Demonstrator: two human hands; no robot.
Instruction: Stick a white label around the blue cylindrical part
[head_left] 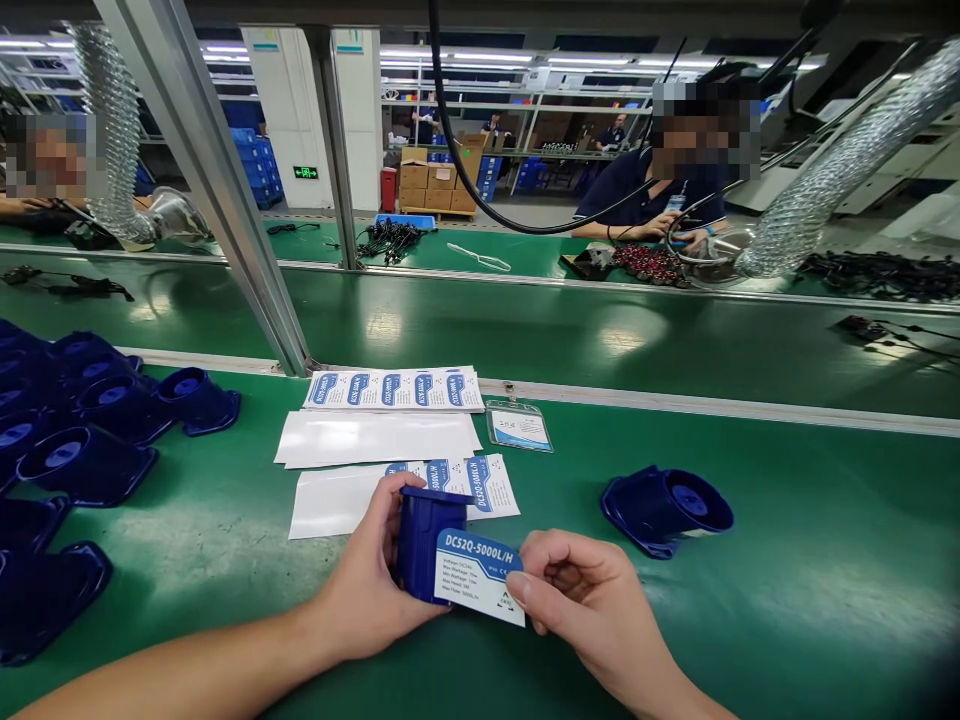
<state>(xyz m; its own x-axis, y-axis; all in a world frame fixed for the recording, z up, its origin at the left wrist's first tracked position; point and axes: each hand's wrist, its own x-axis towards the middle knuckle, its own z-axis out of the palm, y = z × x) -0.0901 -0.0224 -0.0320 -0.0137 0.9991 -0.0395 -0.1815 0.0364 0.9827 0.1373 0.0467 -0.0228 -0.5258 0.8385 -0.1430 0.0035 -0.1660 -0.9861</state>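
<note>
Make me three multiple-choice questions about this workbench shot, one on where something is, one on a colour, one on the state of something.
1. Where does the single blue housing lie?
A. On the green mat to the right of the hands
B. On top of the label sheets
C. On the far conveyor

2. What colour is the part held in the left hand?
A. Red
B. Dark blue
C. White

3. What is the state of the label at the right hand?
A. Lying flat on a sheet
B. Crumpled on the mat
C. Pinched by the fingers against the held part

Answers:
1. A, it sits alone on the mat, apart from the pile at left.
2. B, it matches the other dark blue housings.
3. C, the right thumb and fingers hold its edge at the part's face.
</note>
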